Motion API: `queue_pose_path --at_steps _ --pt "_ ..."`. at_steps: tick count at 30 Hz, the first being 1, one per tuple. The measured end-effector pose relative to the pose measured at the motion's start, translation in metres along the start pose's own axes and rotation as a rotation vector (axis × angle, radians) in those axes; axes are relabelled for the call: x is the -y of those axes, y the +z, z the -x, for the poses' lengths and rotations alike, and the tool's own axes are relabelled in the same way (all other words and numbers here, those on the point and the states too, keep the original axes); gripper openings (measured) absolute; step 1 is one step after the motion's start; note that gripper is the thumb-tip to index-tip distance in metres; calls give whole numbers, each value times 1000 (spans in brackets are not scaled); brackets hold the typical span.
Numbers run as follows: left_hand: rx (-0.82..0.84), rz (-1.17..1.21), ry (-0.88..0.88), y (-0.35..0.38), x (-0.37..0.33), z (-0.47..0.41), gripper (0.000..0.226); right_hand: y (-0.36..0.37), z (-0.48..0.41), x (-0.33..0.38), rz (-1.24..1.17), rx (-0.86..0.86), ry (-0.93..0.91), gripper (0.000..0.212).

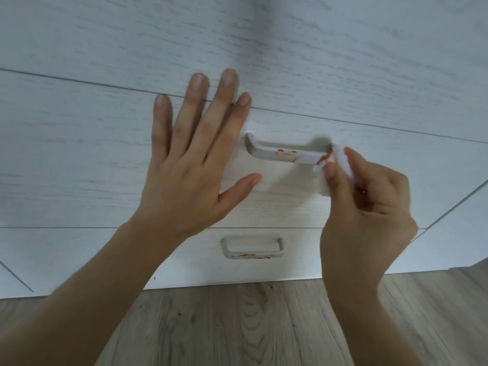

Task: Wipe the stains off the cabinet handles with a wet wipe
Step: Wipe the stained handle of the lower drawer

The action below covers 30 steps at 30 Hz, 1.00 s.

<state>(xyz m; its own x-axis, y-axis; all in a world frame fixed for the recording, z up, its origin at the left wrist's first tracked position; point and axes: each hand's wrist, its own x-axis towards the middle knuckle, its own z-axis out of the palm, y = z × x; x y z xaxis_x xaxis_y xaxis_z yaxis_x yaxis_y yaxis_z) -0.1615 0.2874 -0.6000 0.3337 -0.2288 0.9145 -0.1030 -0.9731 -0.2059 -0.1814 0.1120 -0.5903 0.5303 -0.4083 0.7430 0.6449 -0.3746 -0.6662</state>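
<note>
A grey metal handle [285, 154] with red-orange stains sits on the upper white drawer front [79, 159]. My right hand [367, 215] pinches a folded white wet wipe [335, 165] against the handle's right end; the wipe's edge shows red. My left hand [192, 159] lies flat with fingers spread on the drawer front, just left of the handle. A second grey handle [252, 249] with red stains along its lower bar sits on the drawer below.
The white wood-grain cabinet [343, 62] fills the upper view, with seams between drawers. Grey-brown wooden floor [237, 326] runs along the bottom. The cabinet's right corner edge [456, 204] slants at the right.
</note>
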Motion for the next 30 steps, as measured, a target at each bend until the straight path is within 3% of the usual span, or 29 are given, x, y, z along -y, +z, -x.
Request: queue_pose_path --at_steps 4,10,15,21,27,30 --pt "-2 -16 2 3 0 1 73 6 1 5 103 94 -136 29" --pt "4 -33 3 3 0 0 73 14 7 10 91 90 -189 26" --pt "-5 -42 37 0 7 3 69 5 3 6 17 23 -47 27" --pt "-16 -66 44 1 8 4 70 11 5 11 143 120 -205 24" --pt "-20 -50 47 1 9 4 68 11 7 10 143 104 -191 25" --pt "-20 -61 55 0 10 5 68 5 3 12 80 88 -96 28"
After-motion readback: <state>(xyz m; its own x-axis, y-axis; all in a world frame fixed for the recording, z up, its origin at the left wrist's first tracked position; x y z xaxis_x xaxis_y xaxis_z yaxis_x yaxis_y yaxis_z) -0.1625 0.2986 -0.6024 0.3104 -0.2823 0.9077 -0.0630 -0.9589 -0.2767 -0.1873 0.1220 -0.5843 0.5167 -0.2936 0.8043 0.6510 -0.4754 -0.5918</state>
